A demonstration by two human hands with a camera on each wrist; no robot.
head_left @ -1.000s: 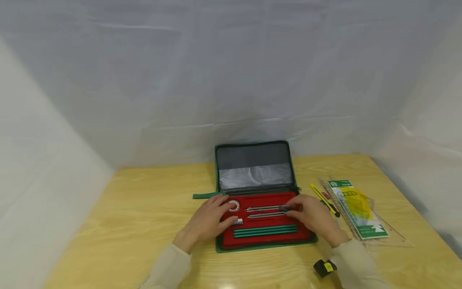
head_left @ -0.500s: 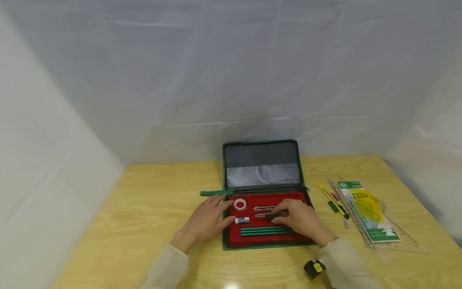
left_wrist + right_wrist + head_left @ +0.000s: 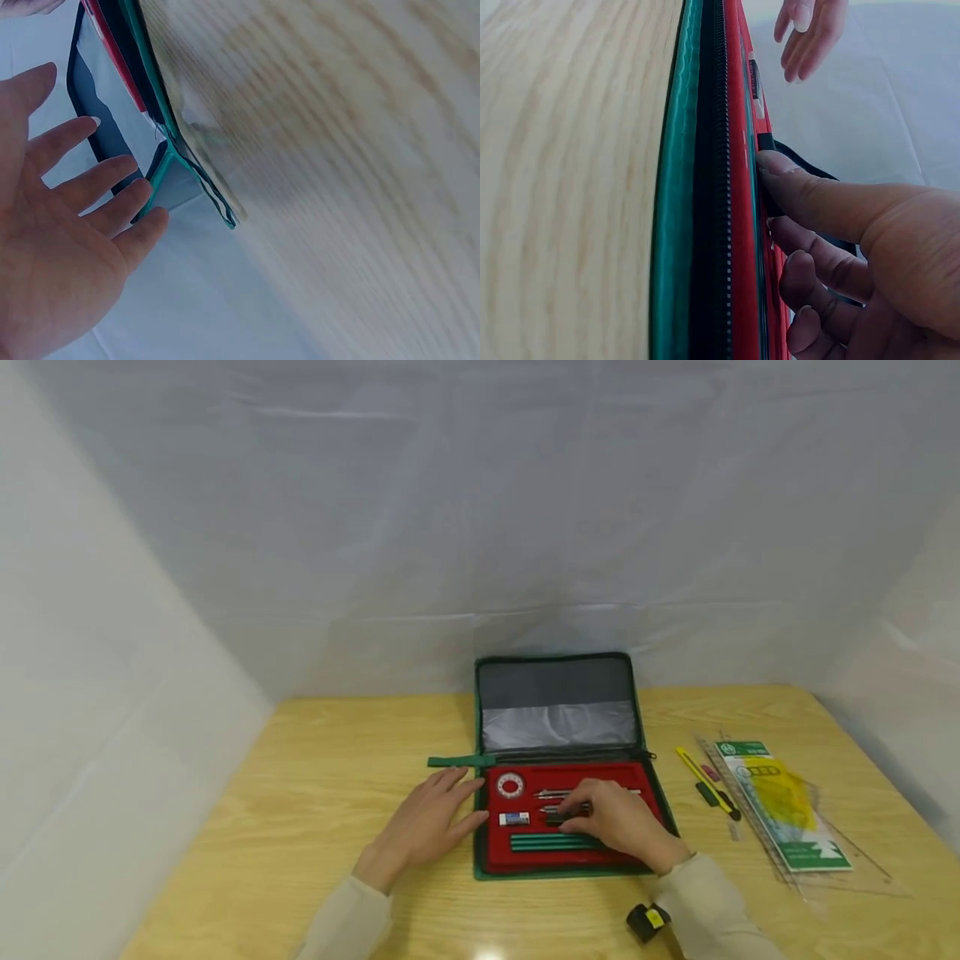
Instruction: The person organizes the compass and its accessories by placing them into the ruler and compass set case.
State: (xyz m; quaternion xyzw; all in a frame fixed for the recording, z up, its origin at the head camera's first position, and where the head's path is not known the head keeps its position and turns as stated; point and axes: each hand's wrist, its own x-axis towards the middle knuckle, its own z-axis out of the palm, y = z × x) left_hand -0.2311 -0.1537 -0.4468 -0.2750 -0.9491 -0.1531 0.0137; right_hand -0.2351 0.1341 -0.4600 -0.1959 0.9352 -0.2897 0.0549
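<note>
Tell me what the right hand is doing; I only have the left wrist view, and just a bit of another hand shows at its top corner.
Observer: The right hand pinches a small black piece between thumb and finger; too much is covered to say what it is.
Operator: Got it. What lies next to that, on the near side?
Observer: Green pencils, lying side by side in the red tray.
Operator: And anything outside, off to the right?
Observer: A yellow utility knife lies on the table to the right of the zippered case.
</note>
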